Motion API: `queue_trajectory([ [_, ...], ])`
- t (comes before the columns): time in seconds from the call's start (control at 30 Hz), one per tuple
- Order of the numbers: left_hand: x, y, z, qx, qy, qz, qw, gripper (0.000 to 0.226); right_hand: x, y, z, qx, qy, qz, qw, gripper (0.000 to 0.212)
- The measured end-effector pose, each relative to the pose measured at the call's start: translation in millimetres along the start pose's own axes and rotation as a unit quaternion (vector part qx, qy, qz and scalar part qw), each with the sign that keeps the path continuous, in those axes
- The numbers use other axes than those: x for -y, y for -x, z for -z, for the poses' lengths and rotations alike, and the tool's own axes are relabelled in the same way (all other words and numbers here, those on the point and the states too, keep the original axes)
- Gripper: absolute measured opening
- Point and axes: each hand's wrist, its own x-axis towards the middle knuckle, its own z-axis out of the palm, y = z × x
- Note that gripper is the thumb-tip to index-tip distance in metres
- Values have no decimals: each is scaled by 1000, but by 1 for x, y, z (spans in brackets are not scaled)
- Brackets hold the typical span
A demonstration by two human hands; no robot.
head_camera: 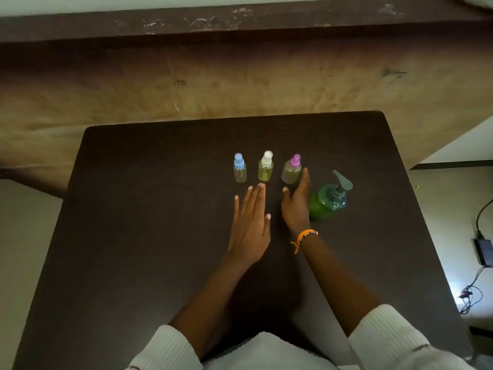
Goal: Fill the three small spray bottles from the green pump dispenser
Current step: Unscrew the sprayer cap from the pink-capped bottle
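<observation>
Three small clear plastic spray bottles stood upright in a row on the dark matte table [138, 209]: the blue-capped bottle [239, 168], the white-capped bottle [265, 166] and the pink-capped bottle [291, 169], each apparently holding pale yellowish liquid. The rounded translucent green pump dispenser [329, 198] stood to their right. The left hand [250, 222] lay flat, fingers straight. The right hand [296, 201] stood on edge, fingers extended, between the pink-capped bottle and the dispenser, holding nothing. A worn wooden panel [240, 84] rose behind.
</observation>
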Motion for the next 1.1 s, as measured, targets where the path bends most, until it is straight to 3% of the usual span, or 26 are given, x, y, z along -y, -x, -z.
queue_trajectory([
  [0.13,3,-4,2,2,10,12,1000,59,8,-25,-9,-43,-13,-10,999,69],
  [0.37,9,-6,5,6,70,28,997,57,8,-25,-10,-67,6,19,998,42],
  [0.57,-2,-8,19,44,246,87,964,49,7,39,-3,-2,-16,68,998,43],
  [0.77,-11,4,39,114,378,85,915,33,20,95,21,51,-7,101,994,38],
  [0.9,-21,11,50,46,394,92,913,27,40,102,45,79,-43,79,993,47],
  [1.03,-31,21,63,-37,338,55,939,33,71,106,55,18,-120,55,991,20],
  [1.1,-38,28,69,-91,278,34,956,34,88,109,51,5,-149,25,988,19],
])
